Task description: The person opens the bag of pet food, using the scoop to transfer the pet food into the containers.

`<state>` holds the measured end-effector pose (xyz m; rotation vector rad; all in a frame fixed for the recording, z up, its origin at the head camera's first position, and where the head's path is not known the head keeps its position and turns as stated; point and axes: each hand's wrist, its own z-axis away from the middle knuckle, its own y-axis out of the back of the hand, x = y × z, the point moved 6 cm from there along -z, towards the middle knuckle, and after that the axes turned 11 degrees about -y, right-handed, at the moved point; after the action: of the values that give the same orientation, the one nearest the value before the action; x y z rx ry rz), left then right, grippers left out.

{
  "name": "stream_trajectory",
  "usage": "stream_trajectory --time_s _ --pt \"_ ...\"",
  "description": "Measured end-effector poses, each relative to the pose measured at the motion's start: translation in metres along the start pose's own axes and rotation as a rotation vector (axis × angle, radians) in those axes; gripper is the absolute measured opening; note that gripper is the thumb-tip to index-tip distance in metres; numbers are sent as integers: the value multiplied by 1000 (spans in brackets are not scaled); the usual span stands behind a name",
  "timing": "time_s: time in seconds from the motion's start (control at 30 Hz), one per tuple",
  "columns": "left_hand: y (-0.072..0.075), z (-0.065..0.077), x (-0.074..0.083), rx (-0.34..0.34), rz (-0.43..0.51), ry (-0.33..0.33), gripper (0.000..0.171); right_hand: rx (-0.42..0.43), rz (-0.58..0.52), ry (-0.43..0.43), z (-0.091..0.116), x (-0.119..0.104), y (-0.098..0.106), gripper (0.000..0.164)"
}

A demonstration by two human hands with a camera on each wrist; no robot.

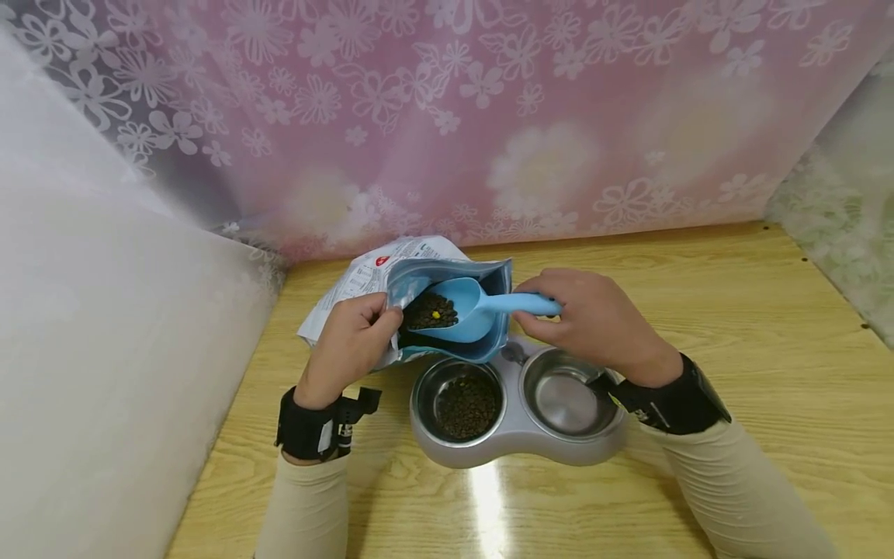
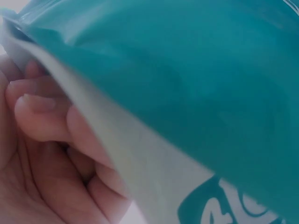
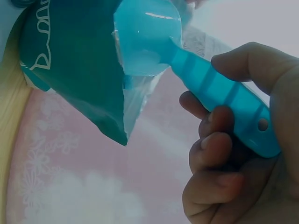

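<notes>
My left hand pinches the edge of a torn-open pet food bag and holds its mouth wide. In the left wrist view, curled fingers lie against the bag's white and teal side. A blue scoop is inside the bag mouth, with brown kibble and one yellow bit in its bowl. My right hand grips the scoop's handle, thumb on one side and fingers curled beneath. The bag's lower contents are hidden.
Just below the bag stands a grey double feeder with two steel bowls. The left bowl holds brown kibble; bare metal shows in the right bowl. Behind the wooden table hangs a pink flowered curtain, with a white sheet at left.
</notes>
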<state>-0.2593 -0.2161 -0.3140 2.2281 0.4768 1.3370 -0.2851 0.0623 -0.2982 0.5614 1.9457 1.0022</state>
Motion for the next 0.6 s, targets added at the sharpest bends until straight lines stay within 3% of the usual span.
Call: stream_trajectory --time_s 0.23,0.6 --pt "-1 4 -5 -8 18 24 43 32 -45 21 10 4 7 17" --pt "3 0 -3 -14 -2 -3 43 89 -75 94 29 9 28 28"
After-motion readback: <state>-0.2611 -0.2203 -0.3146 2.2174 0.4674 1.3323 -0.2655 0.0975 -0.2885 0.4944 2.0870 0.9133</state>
